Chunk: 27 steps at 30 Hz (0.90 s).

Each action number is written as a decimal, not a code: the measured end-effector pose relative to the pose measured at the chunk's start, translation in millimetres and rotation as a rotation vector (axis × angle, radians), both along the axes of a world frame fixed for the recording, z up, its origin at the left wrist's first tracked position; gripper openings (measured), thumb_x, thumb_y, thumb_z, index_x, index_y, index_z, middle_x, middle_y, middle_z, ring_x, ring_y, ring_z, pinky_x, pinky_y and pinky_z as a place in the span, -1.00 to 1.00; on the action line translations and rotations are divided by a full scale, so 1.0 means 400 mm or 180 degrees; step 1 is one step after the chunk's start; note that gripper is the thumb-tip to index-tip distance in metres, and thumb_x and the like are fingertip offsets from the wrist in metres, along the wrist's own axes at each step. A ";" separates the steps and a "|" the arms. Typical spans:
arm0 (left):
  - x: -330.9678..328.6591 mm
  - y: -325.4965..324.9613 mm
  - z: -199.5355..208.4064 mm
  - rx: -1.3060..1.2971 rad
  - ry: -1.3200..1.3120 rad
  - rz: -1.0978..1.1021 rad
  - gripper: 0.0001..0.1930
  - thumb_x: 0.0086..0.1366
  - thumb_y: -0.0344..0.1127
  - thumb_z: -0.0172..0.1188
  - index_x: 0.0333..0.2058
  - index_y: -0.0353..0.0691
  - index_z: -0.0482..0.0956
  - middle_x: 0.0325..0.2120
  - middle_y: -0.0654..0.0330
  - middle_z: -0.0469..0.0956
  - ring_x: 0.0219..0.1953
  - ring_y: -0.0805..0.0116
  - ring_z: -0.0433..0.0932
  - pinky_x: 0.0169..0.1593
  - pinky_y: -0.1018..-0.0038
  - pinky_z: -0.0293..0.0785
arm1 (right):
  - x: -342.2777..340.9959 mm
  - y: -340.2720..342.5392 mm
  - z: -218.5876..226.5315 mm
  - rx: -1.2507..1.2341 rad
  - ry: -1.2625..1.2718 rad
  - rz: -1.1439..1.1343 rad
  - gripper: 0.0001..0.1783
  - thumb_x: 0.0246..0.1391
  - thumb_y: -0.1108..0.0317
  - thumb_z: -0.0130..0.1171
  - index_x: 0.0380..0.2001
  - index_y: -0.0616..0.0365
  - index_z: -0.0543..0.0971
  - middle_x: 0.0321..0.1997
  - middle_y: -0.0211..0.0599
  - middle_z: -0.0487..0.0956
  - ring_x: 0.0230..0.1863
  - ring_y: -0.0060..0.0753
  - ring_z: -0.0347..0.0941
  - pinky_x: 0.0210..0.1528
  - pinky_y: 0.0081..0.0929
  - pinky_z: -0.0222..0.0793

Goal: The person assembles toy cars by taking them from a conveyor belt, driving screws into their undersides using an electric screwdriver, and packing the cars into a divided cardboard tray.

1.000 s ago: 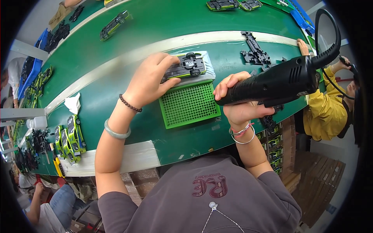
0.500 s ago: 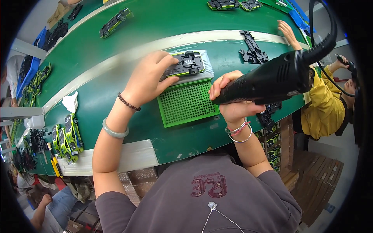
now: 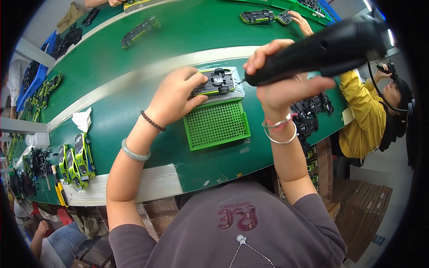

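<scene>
The toy car [image 3: 215,83], aligned nine-to-three o'clock, is pinched by the left hand [image 3: 178,94]. Just off its three-o'clock end, a screwdriver [image 3: 308,54] is clasped by the right hand [image 3: 280,93].

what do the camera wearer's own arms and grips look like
Short, dark grey sleeves. The left arm has a dark beaded bracelet and, nearer the elbow, a pale greenish bangle; the right arm, a pinkish band and silvery bangle. Left grip and right grip are gloveless.
</scene>
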<state>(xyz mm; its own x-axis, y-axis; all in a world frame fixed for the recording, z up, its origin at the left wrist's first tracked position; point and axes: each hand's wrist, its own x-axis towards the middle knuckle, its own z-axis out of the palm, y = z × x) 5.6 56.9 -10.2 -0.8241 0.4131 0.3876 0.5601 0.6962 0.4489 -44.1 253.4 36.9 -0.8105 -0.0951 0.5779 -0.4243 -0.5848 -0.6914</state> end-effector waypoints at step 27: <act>-0.004 -0.002 -0.002 -0.0198 0.0133 0.0011 -0.63 0.00 -0.29 0.28 -0.19 -0.24 0.46 -0.19 0.03 0.41 -0.15 0.05 0.43 -0.09 0.30 0.39 | -0.078 -0.058 -0.078 0.0755 -0.0322 -0.0349 -0.07 -0.10 -0.55 -0.33 -0.64 0.29 0.38 -0.78 -0.31 0.37 -0.74 -0.55 0.33 -0.68 -0.66 0.23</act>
